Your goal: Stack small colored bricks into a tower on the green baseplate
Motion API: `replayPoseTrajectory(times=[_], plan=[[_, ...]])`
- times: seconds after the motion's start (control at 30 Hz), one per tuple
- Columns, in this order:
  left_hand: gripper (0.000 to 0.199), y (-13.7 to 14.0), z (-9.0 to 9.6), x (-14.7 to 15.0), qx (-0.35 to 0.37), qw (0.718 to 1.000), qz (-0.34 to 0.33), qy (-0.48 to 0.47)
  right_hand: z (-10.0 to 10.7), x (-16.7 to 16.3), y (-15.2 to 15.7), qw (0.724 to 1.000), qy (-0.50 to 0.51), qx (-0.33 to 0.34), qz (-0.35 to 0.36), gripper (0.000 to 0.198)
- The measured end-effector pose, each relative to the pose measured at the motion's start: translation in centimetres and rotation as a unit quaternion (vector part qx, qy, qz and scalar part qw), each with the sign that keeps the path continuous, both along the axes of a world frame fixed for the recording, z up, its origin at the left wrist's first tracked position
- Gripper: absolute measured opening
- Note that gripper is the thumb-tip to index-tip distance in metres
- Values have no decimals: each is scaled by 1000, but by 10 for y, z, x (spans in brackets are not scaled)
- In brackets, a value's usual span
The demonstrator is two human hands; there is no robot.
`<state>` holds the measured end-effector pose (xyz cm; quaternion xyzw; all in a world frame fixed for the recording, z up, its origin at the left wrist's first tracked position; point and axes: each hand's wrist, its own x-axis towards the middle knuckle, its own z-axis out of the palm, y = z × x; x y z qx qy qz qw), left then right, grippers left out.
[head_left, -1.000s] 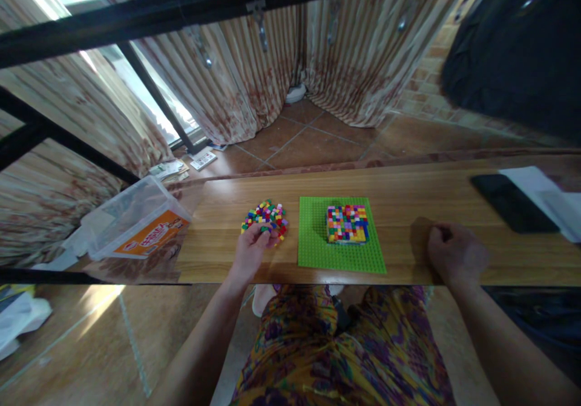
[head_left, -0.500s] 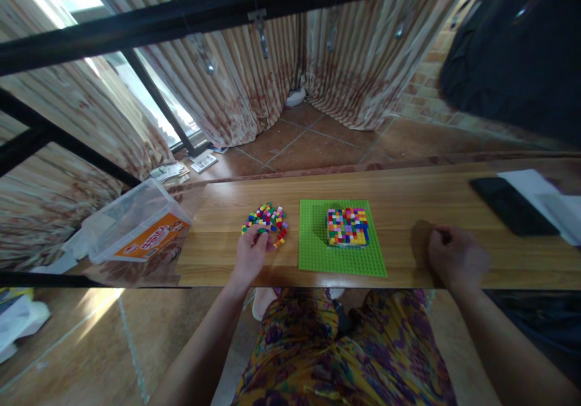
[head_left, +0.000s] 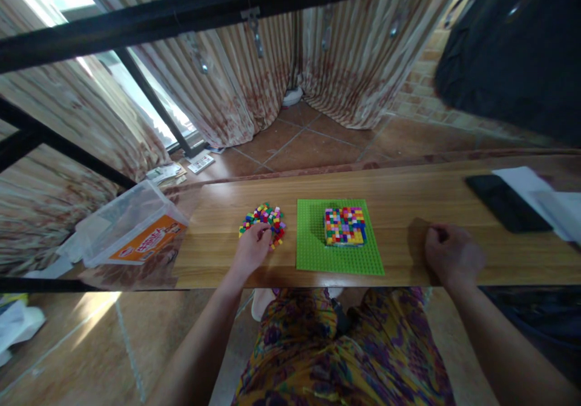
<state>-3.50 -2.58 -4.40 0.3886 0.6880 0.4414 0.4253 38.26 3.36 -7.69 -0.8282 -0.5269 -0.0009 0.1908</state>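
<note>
reaching into the heap of small coloured bricks [head_left: 264,219] on the tabletop [head_left: 408,203], our left hand [head_left: 252,250] has its fingertips curled among them; we cannot tell whether one is pinched. our right hand [head_left: 451,255] rests in a loose fist, well apart. the green baseplate [head_left: 338,255] with its brick block [head_left: 344,225] lies just beside the heap. we judge a careless sweep could scatter bricks off the near edge.

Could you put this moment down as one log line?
left hand: fingers in loose brick pile | right hand: curled on table | brick block on green baseplate
</note>
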Motion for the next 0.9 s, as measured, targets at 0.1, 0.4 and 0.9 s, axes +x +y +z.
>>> replayPoseTrajectory(times=[0.1,0.4,0.9], plan=[[10,0,2,1,-4,1000,15,-20,1,-2,0,1000,-6,8,1,39],[28,-7,25,7,74,996,31,-32,0,-2,-1,1000,-10,13,15,39],[19,21,41,104,98,975,-188,-61,-8,0,1,997,14,74,30,36]])
